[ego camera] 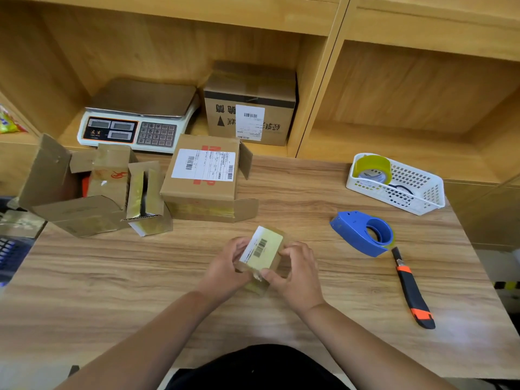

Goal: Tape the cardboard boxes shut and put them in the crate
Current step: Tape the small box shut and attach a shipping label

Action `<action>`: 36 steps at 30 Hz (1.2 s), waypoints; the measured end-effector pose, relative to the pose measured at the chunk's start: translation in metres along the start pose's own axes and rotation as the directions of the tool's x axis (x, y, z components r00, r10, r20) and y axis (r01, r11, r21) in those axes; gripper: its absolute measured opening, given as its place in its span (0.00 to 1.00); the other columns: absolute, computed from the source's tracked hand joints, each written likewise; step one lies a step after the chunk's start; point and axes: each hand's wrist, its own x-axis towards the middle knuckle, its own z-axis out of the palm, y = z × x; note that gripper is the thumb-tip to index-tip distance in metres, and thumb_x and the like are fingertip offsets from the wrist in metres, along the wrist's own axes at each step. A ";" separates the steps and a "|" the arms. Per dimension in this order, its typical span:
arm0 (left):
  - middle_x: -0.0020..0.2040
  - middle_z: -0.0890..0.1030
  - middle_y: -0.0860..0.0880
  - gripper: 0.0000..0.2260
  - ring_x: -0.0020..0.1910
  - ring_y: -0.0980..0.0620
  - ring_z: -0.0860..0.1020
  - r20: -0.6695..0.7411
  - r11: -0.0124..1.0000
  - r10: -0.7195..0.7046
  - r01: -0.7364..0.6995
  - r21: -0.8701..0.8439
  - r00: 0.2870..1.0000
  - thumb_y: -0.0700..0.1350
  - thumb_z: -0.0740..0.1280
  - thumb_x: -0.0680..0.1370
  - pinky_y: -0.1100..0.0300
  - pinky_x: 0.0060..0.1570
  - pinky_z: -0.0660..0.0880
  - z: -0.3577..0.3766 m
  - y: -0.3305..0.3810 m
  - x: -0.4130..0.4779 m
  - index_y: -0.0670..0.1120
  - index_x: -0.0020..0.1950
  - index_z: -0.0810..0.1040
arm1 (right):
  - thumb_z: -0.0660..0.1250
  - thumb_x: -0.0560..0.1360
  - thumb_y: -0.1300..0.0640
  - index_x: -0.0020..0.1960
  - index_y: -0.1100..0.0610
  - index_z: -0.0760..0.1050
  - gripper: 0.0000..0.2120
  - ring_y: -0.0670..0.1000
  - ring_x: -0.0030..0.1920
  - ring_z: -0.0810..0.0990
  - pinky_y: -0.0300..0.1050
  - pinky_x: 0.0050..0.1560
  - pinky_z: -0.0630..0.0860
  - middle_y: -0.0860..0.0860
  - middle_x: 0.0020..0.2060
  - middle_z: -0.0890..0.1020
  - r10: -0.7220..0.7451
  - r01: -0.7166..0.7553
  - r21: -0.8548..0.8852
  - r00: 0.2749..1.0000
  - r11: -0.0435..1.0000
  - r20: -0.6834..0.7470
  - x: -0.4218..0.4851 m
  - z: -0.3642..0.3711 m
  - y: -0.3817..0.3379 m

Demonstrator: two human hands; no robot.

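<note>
Two hands pinch one small taped box (263, 254) between them, above the tabletop (140, 277); left hand (225, 273) grips its left side, right hand (298, 274) its right; tape dispenser (363, 233) lies nearer the right hand, beyond it; crate not in view.

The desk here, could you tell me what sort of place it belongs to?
Probably a parcel packing station: a scale sits on the shelf, labelled boxes wait on the desk, and a tape dispenser lies beside a knife.

tape dispenser (363, 233) left of knife (412, 288), basket (422, 190) behind
</note>
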 end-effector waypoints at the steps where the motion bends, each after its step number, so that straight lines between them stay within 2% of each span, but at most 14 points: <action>1: 0.57 0.77 0.66 0.28 0.59 0.69 0.73 0.006 1.000 -0.005 0.005 0.004 1.000 0.42 0.74 0.64 0.74 0.55 0.70 -0.001 -0.001 0.000 0.60 0.59 0.70 | 0.69 0.60 0.33 0.61 0.56 0.71 0.38 0.50 0.66 0.64 0.49 0.66 0.62 0.49 0.63 0.68 -0.002 0.003 -0.028 1.000 1.000 0.015 0.003 0.002 0.000; 4: 0.56 0.77 0.67 0.26 0.58 0.72 0.73 0.012 0.999 -0.027 0.028 -0.029 1.000 0.37 0.73 0.69 0.77 0.51 0.69 -0.003 -0.006 -0.001 0.60 0.59 0.70 | 0.71 0.61 0.33 0.76 0.56 0.54 0.52 0.47 0.75 0.48 0.46 0.74 0.48 0.50 0.76 0.52 0.039 -0.029 -0.094 0.994 0.995 0.101 0.013 0.009 0.005; 6: 0.55 0.77 0.68 0.25 0.57 0.71 0.74 0.029 0.998 -0.049 0.050 -0.032 0.998 0.37 0.73 0.71 0.76 0.50 0.70 -0.003 -0.007 -0.001 0.60 0.60 0.69 | 0.70 0.61 0.31 0.78 0.55 0.42 0.59 0.46 0.75 0.41 0.44 0.74 0.41 0.50 0.77 0.44 0.060 -0.036 -0.151 0.986 0.988 0.156 0.021 0.013 0.009; 8: 0.54 0.77 0.68 0.26 0.55 0.72 0.74 0.043 0.998 -0.056 0.057 -0.017 0.998 0.37 0.73 0.72 0.77 0.49 0.70 -0.004 -0.006 -0.001 0.61 0.61 0.67 | 0.70 0.61 0.31 0.77 0.56 0.39 0.61 0.47 0.76 0.42 0.44 0.73 0.40 0.50 0.77 0.44 0.071 -0.036 -0.184 0.980 0.982 0.188 0.028 0.014 0.013; 11: 0.52 0.79 0.65 0.27 0.53 0.68 0.77 0.084 0.997 -0.070 0.067 0.035 0.994 0.38 0.72 0.72 0.75 0.46 0.71 -0.005 -0.004 0.003 0.60 0.64 0.68 | 0.72 0.62 0.35 0.77 0.57 0.47 0.56 0.49 0.74 0.53 0.44 0.72 0.50 0.51 0.74 0.57 0.068 -0.040 -0.141 0.977 0.989 0.200 0.034 0.016 0.018; 14: 0.52 0.81 0.62 0.28 0.51 0.65 0.79 0.112 0.995 -0.091 0.085 0.059 0.990 0.38 0.72 0.71 0.72 0.46 0.73 -0.007 -0.003 0.009 0.56 0.67 0.69 | 0.75 0.64 0.42 0.72 0.57 0.61 0.44 0.50 0.67 0.65 0.41 0.66 0.61 0.50 0.65 0.68 0.085 -0.078 -0.057 0.987 0.995 0.139 0.042 0.015 0.021; 18: 0.54 0.79 0.61 0.29 0.52 0.70 0.77 0.146 0.991 -0.126 0.119 0.055 0.981 0.38 0.72 0.72 0.75 0.47 0.72 -0.011 0.001 0.014 0.54 0.69 0.68 | 0.76 0.65 0.48 0.59 0.56 0.72 0.27 0.50 0.55 0.73 0.45 0.56 0.68 0.47 0.51 0.73 0.073 -0.071 -0.024 0.995 0.997 0.068 0.057 0.013 0.022; 23: 0.56 0.78 0.59 0.28 0.52 0.71 0.76 0.159 0.990 -0.140 0.138 0.024 0.977 0.37 0.71 0.73 0.77 0.46 0.70 -0.011 0.000 0.013 0.54 0.70 0.66 | 0.75 0.67 0.50 0.43 0.51 0.71 0.14 0.51 0.40 0.76 0.47 0.43 0.72 0.47 0.40 0.79 0.097 -0.100 0.060 0.994 0.993 0.049 0.066 0.007 0.023; 28: 0.58 0.78 0.58 0.29 0.53 0.70 0.76 0.176 0.991 -0.136 0.135 0.014 0.975 0.35 0.70 0.74 0.77 0.47 0.70 -0.013 -0.001 0.013 0.52 0.71 0.66 | 0.72 0.71 0.50 0.39 0.52 0.70 0.12 0.52 0.37 0.75 0.46 0.40 0.70 0.51 0.36 0.79 0.118 -0.121 0.049 0.991 0.991 0.061 0.072 0.001 0.023; 31: 0.58 0.79 0.56 0.28 0.53 0.69 0.77 0.175 0.993 -0.120 0.119 0.016 0.977 0.34 0.69 0.73 0.76 0.48 0.70 -0.014 -0.002 0.012 0.51 0.70 0.67 | 0.71 0.71 0.47 0.40 0.51 0.70 0.11 0.48 0.35 0.72 0.43 0.41 0.65 0.46 0.32 0.75 0.125 -0.125 -0.003 0.991 0.992 0.043 0.070 -0.002 0.019; 32: 0.58 0.79 0.56 0.28 0.52 0.68 0.77 0.176 0.993 -0.114 0.113 0.016 0.978 0.33 0.69 0.73 0.75 0.48 0.70 -0.014 -0.003 0.012 0.51 0.70 0.68 | 0.71 0.69 0.44 0.44 0.51 0.71 0.14 0.48 0.39 0.73 0.44 0.44 0.66 0.45 0.36 0.75 0.103 -0.097 -0.079 0.993 0.992 0.063 0.069 0.000 0.015; 33: 0.57 0.79 0.56 0.28 0.51 0.68 0.77 0.178 0.994 -0.112 0.111 0.013 0.978 0.33 0.69 0.73 0.75 0.48 0.71 -0.014 -0.003 0.012 0.51 0.69 0.68 | 0.71 0.66 0.38 0.51 0.51 0.72 0.22 0.48 0.46 0.73 0.45 0.50 0.67 0.45 0.43 0.76 0.087 -0.064 -0.186 0.990 0.980 0.115 0.067 0.004 0.012; 35: 0.56 0.80 0.56 0.27 0.52 0.67 0.78 0.175 0.995 -0.100 0.101 0.006 0.980 0.33 0.69 0.73 0.73 0.48 0.71 -0.015 -0.005 0.013 0.52 0.67 0.69 | 0.67 0.58 0.28 0.68 0.54 0.63 0.47 0.51 0.61 0.67 0.47 0.61 0.62 0.48 0.60 0.70 0.091 -0.009 -0.329 0.968 0.944 0.234 0.059 0.016 0.005; 36: 0.56 0.80 0.57 0.26 0.52 0.66 0.78 0.171 0.996 -0.094 0.094 0.009 0.981 0.33 0.69 0.73 0.72 0.48 0.72 -0.015 -0.006 0.014 0.53 0.67 0.69 | 0.65 0.57 0.26 0.72 0.56 0.58 0.54 0.52 0.64 0.63 0.48 0.64 0.60 0.49 0.64 0.66 0.093 0.003 -0.359 0.964 0.933 0.250 0.055 0.022 0.004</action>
